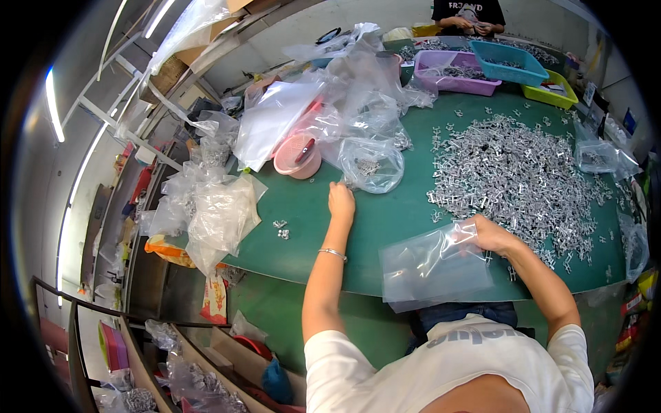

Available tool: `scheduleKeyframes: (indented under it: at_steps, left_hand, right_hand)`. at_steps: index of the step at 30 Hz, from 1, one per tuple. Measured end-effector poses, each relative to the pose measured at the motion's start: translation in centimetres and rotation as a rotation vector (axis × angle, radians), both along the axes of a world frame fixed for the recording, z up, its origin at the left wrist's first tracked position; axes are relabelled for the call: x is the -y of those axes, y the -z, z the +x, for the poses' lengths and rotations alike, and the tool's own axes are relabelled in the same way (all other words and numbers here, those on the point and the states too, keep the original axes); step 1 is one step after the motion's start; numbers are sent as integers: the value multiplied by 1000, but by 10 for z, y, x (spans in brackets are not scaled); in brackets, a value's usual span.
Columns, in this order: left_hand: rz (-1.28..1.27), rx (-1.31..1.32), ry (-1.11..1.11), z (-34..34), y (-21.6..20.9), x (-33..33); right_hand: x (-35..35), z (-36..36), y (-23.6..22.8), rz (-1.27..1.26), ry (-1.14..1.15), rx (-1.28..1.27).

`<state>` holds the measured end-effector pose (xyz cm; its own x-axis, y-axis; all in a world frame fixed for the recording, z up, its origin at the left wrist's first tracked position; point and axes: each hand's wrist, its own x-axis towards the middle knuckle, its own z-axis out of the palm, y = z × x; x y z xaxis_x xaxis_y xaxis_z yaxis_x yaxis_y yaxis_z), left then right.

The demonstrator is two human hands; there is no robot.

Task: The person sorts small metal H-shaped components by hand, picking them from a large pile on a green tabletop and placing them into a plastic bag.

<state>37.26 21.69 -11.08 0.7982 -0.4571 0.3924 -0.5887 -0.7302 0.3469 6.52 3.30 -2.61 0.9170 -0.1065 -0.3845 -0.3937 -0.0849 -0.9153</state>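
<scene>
My right hand grips the upper right corner of a flat clear plastic bag, which hangs over the table's front edge. Small silvery metal clips lie in a broad heap just beyond that hand. Farther left, my left hand is stretched over the table with its fingers curled closed. Its fingertips are at the near edge of an open clear bag with some metal pieces inside; whatever they pinch is hidden. A pink round basket with a red-handled tool stands beside it.
Loose pieces lie on the green tabletop. Crumpled plastic bags cover the left side. Purple, blue and yellow-green trays stand at the far right, near another person's hands. Shelving stands lower left.
</scene>
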Motion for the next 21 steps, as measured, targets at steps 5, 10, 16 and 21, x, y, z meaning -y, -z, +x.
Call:
scheduleKeyframes:
  at_steps: [5, 10, 16, 21]
  left_hand:
    - [-101, -13, -38, -12, -8, -26]
    - [-450, -84, -35, 17, -21, -29]
    - [-412, 86, 21, 61, -23, -5]
    - [-756, -58, 99, -4, -55, 12]
  right_hand:
    - [-1, -8, 15, -33, 20, 55]
    - [-6, -9, 16, 8, 7, 17]
    - [-19, -4, 14, 5, 1, 28]
    - [-16, -8, 2, 131, 115, 17]
